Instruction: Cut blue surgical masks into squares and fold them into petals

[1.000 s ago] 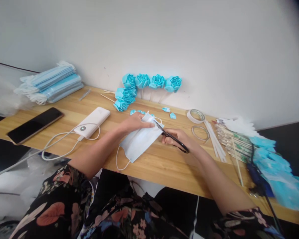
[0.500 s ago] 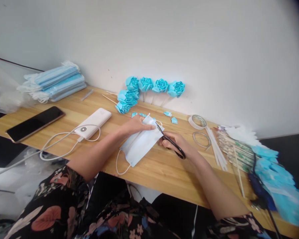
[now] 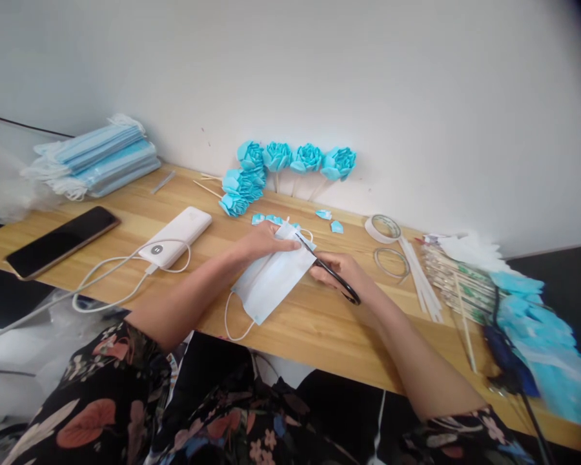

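Observation:
A pale blue face mask [image 3: 275, 284] with white ear loops is pinched at its upper end by my left hand [image 3: 266, 242], thumb on top. My right hand [image 3: 337, 270] grips black-handled scissors [image 3: 337, 279]. Their blades lie across the mask's upper end, close to my left thumb. Just beyond my left hand lie several small cut blue pieces [image 3: 274, 219], partly hidden by it. Two more blue scraps, one a small piece [image 3: 336, 227], rest on the wood to the right of them.
Blue paper-like flowers [image 3: 307, 157] on sticks lean against the wall. Stacked masks [image 3: 106, 158], a phone [image 3: 62, 240] and a cabled power bank [image 3: 181, 236] occupy the left. Tape [image 3: 382, 228], white strips [image 3: 420, 281], wrapped sticks [image 3: 452, 284], a glue gun [image 3: 506, 355] and blue material [image 3: 537, 329] lie right.
The scissor blades have moved further in over the mask's upper end, and their handles look closer together. My left hand keeps its hold. The view has shifted slightly.

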